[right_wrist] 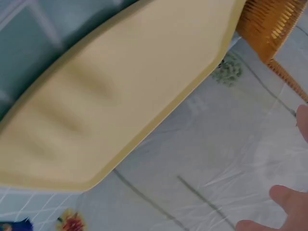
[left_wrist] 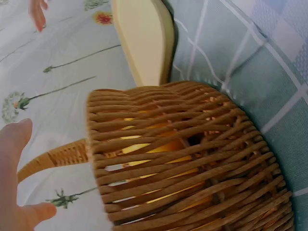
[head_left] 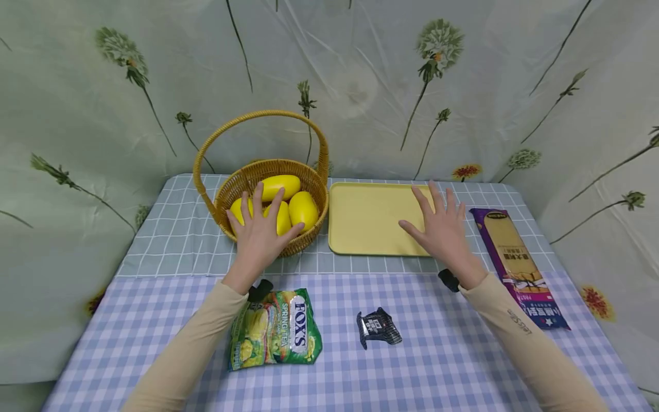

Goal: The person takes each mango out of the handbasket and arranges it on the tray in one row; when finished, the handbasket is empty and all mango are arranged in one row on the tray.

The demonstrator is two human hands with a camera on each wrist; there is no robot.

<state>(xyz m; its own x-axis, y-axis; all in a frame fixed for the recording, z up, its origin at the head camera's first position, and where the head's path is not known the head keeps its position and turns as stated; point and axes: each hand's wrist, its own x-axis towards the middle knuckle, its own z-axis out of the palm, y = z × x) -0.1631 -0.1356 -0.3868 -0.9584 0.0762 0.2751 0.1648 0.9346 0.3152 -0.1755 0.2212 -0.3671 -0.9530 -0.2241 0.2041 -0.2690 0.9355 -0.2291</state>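
My left hand (head_left: 257,233), fingers spread, hovers over the front of a round wicker basket (head_left: 294,247) with a tall arched handle. Several smooth yellow fruits, perhaps mangoes, lie inside; one yellow fruit (head_left: 304,210) shows at the right, and the hand partly hides others. The left wrist view has the basket's woven side (left_wrist: 192,163) close up, with yellow showing through the gaps. Above the right part of a pale yellow tray (head_left: 370,220) is my right hand (head_left: 444,232), its fingers spread and holding nothing. In the right wrist view, soft finger shadows fall on the tray (right_wrist: 134,72).
A green FOX'S candy bag (head_left: 278,329) lies near the left forearm. Front and centre is a small black wrapped packet (head_left: 378,327). A long purple-and-gold pasta packet (head_left: 517,263) lies along the right side. Behind the table hangs a dandelion-print curtain (head_left: 355,86).
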